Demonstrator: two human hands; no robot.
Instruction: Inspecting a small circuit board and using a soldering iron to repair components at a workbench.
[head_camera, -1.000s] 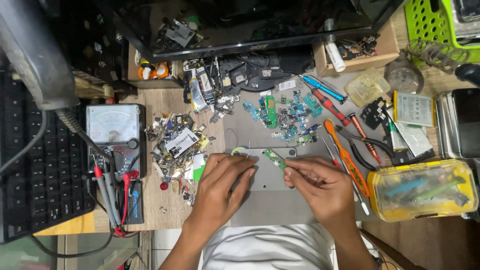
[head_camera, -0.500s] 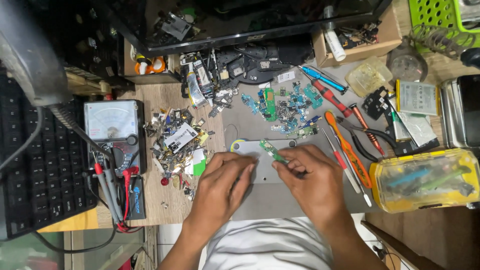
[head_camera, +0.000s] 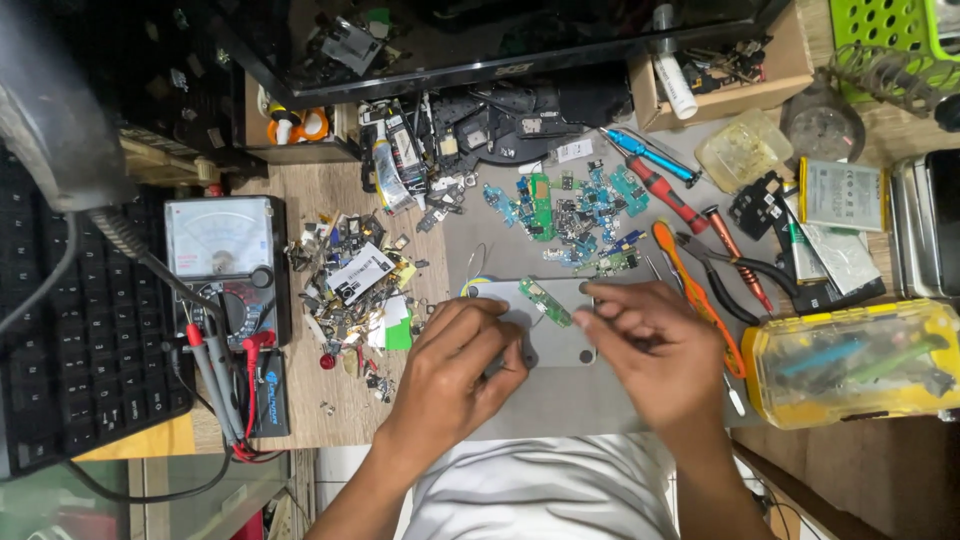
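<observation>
A small green circuit board (head_camera: 545, 301) lies tilted on top of a grey phone body (head_camera: 535, 322), which rests on the grey mat (head_camera: 600, 400) near the front edge of the desk. The board looks thin, light and stiff, and probably fragile where its tiny parts and connectors sit; it seems best taken by its bare long edges rather than by the face. The phone body is flat and smooth, so it may slide on the mat unless pressed down.

The left hand (head_camera: 455, 370) lies curled over the near left part of the phone body, fingers bent and pressing on it, just below and left of the board. The right hand (head_camera: 650, 355) is half closed on the right, thumb and forefinger drawn together close to the board's lower end; whether they pinch the board itself or a fine tool I cannot tell, the view being too small there.

Farther back on the mat lies a scatter of little blue and green boards (head_camera: 575, 210). Toward the right edge are red-handled screwdrivers (head_camera: 675, 195), an orange pry tool (head_camera: 695, 290) and a yellow parts box (head_camera: 850, 360). Toward the left edge stand a heap of scrap parts (head_camera: 350, 285) and an analog multimeter (head_camera: 225, 265) with its probes.
</observation>
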